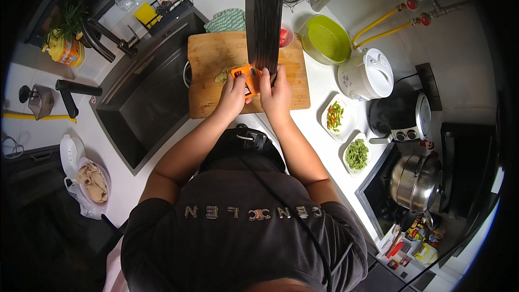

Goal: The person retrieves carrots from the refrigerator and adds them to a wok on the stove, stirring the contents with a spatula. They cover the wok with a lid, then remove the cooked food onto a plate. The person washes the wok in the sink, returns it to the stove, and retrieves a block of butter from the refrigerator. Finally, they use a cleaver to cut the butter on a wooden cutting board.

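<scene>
In my right hand [276, 91] is the handle end of a wide, dark-bladed cleaver [263, 24], its blade pointing away from me above a wooden cutting board [294, 89]. My left hand [232, 98] grips a small orange object [251, 80] with dark markings. That object meets or overlaps the lower end of the blade; its exact kind is unclear. Pale yellowish food pieces [223, 74] lie on the board beside it. Partly behind the blade, a small bowl [288, 36] holds something red.
To the left is a dark sink [142, 117] with a black faucet [109, 42]. On the right stand a green basin [328, 40], a white rice cooker [367, 75], dishes of chopped peppers [335, 117] and green beans [357, 154], and a steel pot [415, 182] on the cooktop.
</scene>
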Tool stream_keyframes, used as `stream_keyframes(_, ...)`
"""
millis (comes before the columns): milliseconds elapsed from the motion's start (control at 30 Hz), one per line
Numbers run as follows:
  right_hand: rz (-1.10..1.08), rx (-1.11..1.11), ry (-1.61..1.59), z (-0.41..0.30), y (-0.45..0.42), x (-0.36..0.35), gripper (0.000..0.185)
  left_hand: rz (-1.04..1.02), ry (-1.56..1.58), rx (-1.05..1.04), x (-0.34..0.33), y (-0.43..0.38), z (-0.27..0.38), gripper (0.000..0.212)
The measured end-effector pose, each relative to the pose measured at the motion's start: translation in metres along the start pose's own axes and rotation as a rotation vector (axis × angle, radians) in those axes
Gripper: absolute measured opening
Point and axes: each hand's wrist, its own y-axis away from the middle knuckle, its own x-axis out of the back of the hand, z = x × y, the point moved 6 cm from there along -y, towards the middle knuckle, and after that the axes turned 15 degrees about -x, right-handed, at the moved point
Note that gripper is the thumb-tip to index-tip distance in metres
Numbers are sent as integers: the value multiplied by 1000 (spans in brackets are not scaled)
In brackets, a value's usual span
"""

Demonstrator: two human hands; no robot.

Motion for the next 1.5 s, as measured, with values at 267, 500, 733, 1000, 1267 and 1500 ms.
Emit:
stream_keyframes(267,-15,17,31,-9,9,15,14,5,-52,-78,11,-15,16,20)
stream_keyframes(500,7,80,98,-10,14,10,13,-5,-40,-103,8,-16,17,23)
stream_keyframes(733,18,64,121,-5,12,5,12,-12,-98,-122,7,-14,15,25)
stream_keyframes(1000,-31,-14,-16,-3,7,6,13,-41,-63,-100,4,-12,8,20)
stream_keyframes(1267,178,-66,-103,48,-23,61,24,-8,52,-14,56,-23,-12,20)
stream_keyframes(1500,64,21,878,155,-4,46,42,45,63,150,84,-9,-24,23)
